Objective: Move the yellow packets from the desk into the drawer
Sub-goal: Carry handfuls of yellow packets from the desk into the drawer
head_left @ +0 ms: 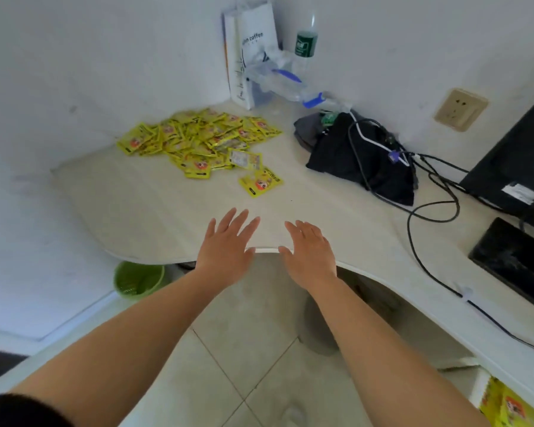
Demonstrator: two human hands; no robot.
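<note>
A heap of yellow packets [198,140] lies on the pale desk [142,204] near the back left corner. One loose yellow packet [261,182] sits apart at the front of the heap. My left hand [227,248] and my right hand [310,252] hover side by side over the desk's front edge, palms down, fingers spread, holding nothing. Both are well short of the packets. At the bottom right, an open drawer [506,405] under the desk shows yellow packets inside.
A white paper bag [250,50], a green-labelled bottle [305,38] and a lying plastic bottle [287,84] stand at the back. Black cloth with cables [361,155] lies right of the packets. A black monitor [518,167] stands far right. A green bin [136,278] is on the floor.
</note>
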